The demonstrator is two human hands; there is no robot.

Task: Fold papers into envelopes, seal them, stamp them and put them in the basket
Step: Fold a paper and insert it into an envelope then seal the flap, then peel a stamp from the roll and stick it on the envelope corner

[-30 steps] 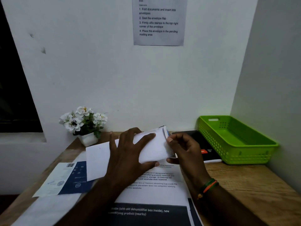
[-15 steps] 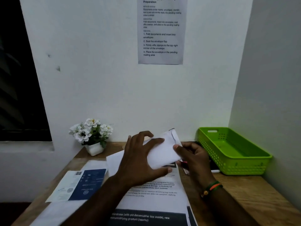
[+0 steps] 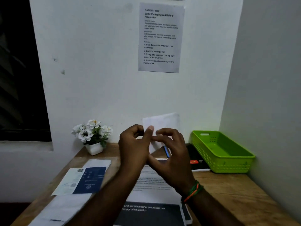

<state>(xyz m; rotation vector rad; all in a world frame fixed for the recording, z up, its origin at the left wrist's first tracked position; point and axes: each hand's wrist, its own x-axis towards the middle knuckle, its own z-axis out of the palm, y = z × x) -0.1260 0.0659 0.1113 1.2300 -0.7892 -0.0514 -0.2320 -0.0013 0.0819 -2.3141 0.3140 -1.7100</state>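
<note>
Both hands are raised side by side, forearms converging from below. The left hand [image 3: 133, 144] curls, thumb up and pinching; the right hand [image 3: 172, 154] curls its fingers toward it, thumbs nearly touching.

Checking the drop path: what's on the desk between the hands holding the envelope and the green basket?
In the head view, a black booklet with a red label lies on the desk between the hands and the green basket, against the basket's near wall.

both hands [image 3: 156, 149] holding envelope [image 3: 161, 123], upright
</note>
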